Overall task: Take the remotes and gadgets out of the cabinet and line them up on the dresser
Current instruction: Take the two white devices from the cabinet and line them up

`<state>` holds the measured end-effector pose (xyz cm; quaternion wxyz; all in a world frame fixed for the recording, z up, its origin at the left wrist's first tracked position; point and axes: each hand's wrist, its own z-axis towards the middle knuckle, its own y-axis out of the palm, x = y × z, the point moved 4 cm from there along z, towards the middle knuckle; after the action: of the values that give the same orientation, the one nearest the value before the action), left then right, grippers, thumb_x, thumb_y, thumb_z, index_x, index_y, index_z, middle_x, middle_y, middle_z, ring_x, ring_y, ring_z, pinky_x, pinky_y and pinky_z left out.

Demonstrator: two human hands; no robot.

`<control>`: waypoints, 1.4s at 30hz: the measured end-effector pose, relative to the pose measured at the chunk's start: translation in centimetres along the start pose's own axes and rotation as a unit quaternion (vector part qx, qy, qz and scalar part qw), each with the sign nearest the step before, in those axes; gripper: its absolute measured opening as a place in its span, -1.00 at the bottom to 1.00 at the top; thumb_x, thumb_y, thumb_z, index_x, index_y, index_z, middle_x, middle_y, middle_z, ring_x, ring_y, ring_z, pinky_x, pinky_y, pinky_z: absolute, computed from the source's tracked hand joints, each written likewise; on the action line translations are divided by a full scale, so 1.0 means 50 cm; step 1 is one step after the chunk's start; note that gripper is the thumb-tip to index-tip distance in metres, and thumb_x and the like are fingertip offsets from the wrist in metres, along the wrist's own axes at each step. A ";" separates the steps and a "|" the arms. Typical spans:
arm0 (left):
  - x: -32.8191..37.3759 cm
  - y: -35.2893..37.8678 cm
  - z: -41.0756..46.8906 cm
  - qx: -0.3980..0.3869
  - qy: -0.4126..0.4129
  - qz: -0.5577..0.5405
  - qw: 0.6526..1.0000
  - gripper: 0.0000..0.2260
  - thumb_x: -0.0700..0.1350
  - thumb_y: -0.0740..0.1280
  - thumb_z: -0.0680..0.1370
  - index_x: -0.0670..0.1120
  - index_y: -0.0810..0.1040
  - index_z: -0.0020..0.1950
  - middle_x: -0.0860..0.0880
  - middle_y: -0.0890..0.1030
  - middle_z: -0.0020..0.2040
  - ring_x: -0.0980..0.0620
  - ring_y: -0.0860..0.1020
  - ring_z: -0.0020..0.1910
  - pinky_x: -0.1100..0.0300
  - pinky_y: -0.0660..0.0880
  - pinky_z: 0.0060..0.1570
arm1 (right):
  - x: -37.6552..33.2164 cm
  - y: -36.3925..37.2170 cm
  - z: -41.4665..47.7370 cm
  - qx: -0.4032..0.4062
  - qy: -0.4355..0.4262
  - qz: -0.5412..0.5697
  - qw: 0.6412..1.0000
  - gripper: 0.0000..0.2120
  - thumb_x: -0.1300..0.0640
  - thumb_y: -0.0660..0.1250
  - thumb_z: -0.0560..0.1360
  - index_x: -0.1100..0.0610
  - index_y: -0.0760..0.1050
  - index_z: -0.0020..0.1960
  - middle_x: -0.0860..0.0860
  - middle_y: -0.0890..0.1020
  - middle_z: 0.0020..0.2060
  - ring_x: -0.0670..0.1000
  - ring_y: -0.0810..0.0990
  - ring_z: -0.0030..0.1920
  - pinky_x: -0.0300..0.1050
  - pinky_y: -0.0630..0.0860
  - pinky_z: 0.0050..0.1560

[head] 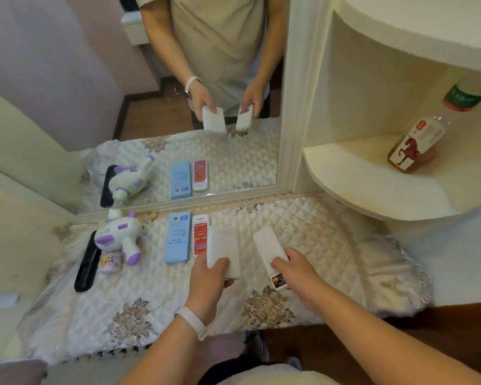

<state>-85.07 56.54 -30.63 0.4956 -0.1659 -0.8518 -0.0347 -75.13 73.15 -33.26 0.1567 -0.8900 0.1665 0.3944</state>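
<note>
On the quilted dresser cover (150, 295) a row lies by the mirror: a black remote (87, 263), a white and purple toy gadget (120, 237), a small purple tin (111, 262), a blue flat box (178, 237) and a red and white remote (200, 234). My left hand (210, 276) holds a white rectangular gadget (223, 250) just right of the red remote. My right hand (295, 269) grips a white remote (270, 252), turned back up, with its battery bay open and a battery showing.
A framed mirror (285, 134) stands behind the dresser and doubles the row and my hands. To the right, a cream corner shelf (372, 195) carries a bottle of amber liquid (417, 145). A white card (3, 300) lies far left.
</note>
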 end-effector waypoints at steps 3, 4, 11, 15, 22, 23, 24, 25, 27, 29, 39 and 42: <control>-0.011 0.010 0.071 -0.022 -0.036 -0.003 0.999 -0.71 -0.27 0.24 0.59 -0.01 0.43 0.26 -0.04 0.58 0.12 -0.08 0.58 0.04 0.07 0.61 -0.16 | -0.013 0.022 0.055 -0.003 0.036 -0.012 0.999 -0.77 0.13 0.22 0.58 0.09 0.43 0.23 0.01 0.60 0.00 0.01 0.59 -0.08 -0.17 0.45 -0.27; -0.014 0.013 0.094 -0.027 -0.048 -0.004 0.998 -0.71 -0.28 0.23 0.59 -0.01 0.41 0.26 -0.04 0.57 0.12 -0.07 0.57 0.04 0.06 0.60 -0.14 | -0.018 0.027 0.071 0.002 0.044 -0.019 0.999 -0.78 0.14 0.22 0.58 0.09 0.43 0.22 0.01 0.60 0.00 0.01 0.59 -0.08 -0.17 0.46 -0.27; -0.028 0.032 0.229 -0.072 -0.109 -0.002 0.991 -0.71 -0.30 0.19 0.59 -0.09 0.43 0.28 -0.06 0.61 0.05 -0.04 0.61 -0.04 0.24 0.55 -0.32 | -0.034 0.050 0.179 0.019 0.107 -0.030 0.994 -0.76 0.15 0.23 0.59 0.04 0.41 0.25 0.04 0.61 0.04 0.07 0.62 -0.05 -0.13 0.49 -0.27; -0.059 0.036 0.292 -0.081 -0.134 0.017 0.988 -0.68 -0.28 0.21 0.57 -0.09 0.44 0.32 -0.12 0.61 0.09 -0.12 0.61 0.01 0.15 0.55 -0.25 | -0.035 0.064 0.235 0.029 0.129 -0.031 0.991 -0.78 0.21 0.21 0.59 0.04 0.44 0.21 0.05 0.62 0.05 0.10 0.64 0.00 -0.06 0.58 -0.15; -0.085 0.045 0.328 -0.100 -0.147 0.074 0.981 -0.64 -0.29 0.22 0.52 -0.06 0.41 0.29 -0.10 0.60 0.11 -0.13 0.60 0.05 -0.15 0.62 0.01 | -0.058 0.096 0.298 0.069 0.114 -0.076 0.988 -0.81 0.20 0.23 0.55 0.09 0.48 0.16 0.02 0.61 -0.02 0.00 0.60 -0.04 -0.12 0.51 -0.18; -0.080 0.048 0.330 -0.102 -0.136 0.095 0.981 -0.63 -0.28 0.23 0.51 -0.04 0.40 0.30 -0.09 0.58 0.14 -0.12 0.59 0.08 -0.15 0.60 0.07 | -0.058 0.099 0.300 0.072 0.110 -0.090 0.987 -0.82 0.18 0.24 0.55 0.09 0.48 0.14 0.04 0.62 -0.03 0.02 0.60 -0.05 -0.11 0.51 -0.17; -0.075 0.049 0.333 -0.100 -0.119 0.117 0.981 -0.60 -0.29 0.24 0.51 -0.01 0.38 0.32 -0.06 0.57 0.16 -0.10 0.56 0.11 -0.14 0.57 0.12 | -0.060 0.101 0.299 0.073 0.104 -0.113 0.985 -0.83 0.15 0.24 0.55 0.10 0.47 0.13 0.06 0.62 -0.04 0.03 0.61 -0.07 -0.11 0.52 -0.18; -0.066 0.051 0.334 -0.096 -0.103 0.139 0.980 -0.54 -0.30 0.24 0.49 0.00 0.36 0.36 -0.02 0.55 0.17 -0.07 0.54 0.14 -0.11 0.54 0.17 | -0.062 0.102 0.299 0.073 0.096 -0.137 0.983 -0.83 0.14 0.25 0.54 0.11 0.47 0.12 0.06 0.62 -0.05 0.03 0.61 -0.08 -0.12 0.52 -0.20; -0.055 0.050 0.336 -0.088 -0.076 0.177 0.977 -0.47 -0.31 0.24 0.45 -0.04 0.32 0.41 -0.01 0.52 0.20 -0.05 0.51 0.17 -0.09 0.51 0.21 | -0.064 0.101 0.298 0.076 0.079 -0.176 0.978 -0.83 0.12 0.26 0.54 0.12 0.45 0.12 0.03 0.60 -0.07 0.00 0.59 -0.11 -0.14 0.50 -0.23; -0.048 0.046 0.333 -0.085 -0.067 0.211 0.971 -0.41 -0.25 0.25 0.41 -0.06 0.29 0.45 -0.09 0.49 0.27 -0.10 0.50 0.20 -0.11 0.51 0.20 | -0.070 0.098 0.300 0.076 0.060 -0.206 0.974 -0.84 0.12 0.28 0.52 0.10 0.42 0.09 0.00 0.58 -0.10 -0.05 0.57 -0.16 -0.18 0.45 -0.29; 0.013 0.025 0.234 -0.026 0.014 0.328 0.944 -0.47 -0.13 0.31 0.53 -0.12 0.28 0.49 -0.11 0.35 0.46 -0.07 0.31 0.43 0.09 0.27 0.38 | -0.071 0.058 0.277 0.019 -0.020 -0.331 0.943 -0.59 -0.08 0.21 0.44 0.10 0.43 0.21 0.07 0.51 0.11 0.07 0.55 0.02 0.03 0.56 0.00; 0.032 0.015 0.186 0.019 0.058 0.342 0.938 -0.54 -0.12 0.31 0.54 -0.09 0.37 0.43 -0.05 0.43 0.39 -0.03 0.39 0.35 0.17 0.34 0.23 | -0.094 0.046 0.246 -0.009 -0.061 -0.372 0.926 -0.51 -0.05 0.21 0.54 0.10 0.32 0.42 0.06 0.41 0.30 0.10 0.48 0.21 -0.05 0.46 0.11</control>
<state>-93.30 59.72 -34.05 0.5295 -0.4355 -0.7138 0.1431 -87.04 76.94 -37.92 0.2945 -0.8633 -0.1901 0.3630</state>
